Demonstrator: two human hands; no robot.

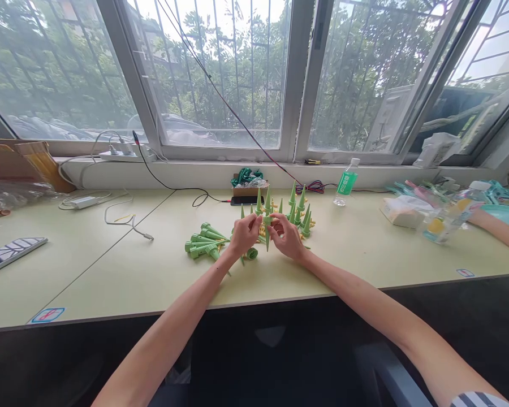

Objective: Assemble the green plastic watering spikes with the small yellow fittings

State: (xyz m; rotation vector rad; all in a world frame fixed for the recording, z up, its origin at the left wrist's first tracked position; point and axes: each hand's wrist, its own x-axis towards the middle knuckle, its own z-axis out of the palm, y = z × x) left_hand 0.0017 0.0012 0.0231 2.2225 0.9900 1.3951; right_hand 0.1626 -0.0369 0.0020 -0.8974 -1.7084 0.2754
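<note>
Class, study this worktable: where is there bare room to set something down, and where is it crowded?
A broad patch of tabletop lies bare between the right hand and tissue box, in front of the green-labelled bottle. A smaller one separates the grey cable from the loose green spikes. It is crowded around the left hand and beyond the right, among standing spikes.

Bright daylight from the windows (224, 79) beyond the desk's (365, 243) back edge, sky (263, 8) washed to white, deep gloom below its front edge, mirrored glare on a glossy screen (12, 254) toward its left end, outer window frames (129, 70) leaning with wide-angle distortion.
</note>
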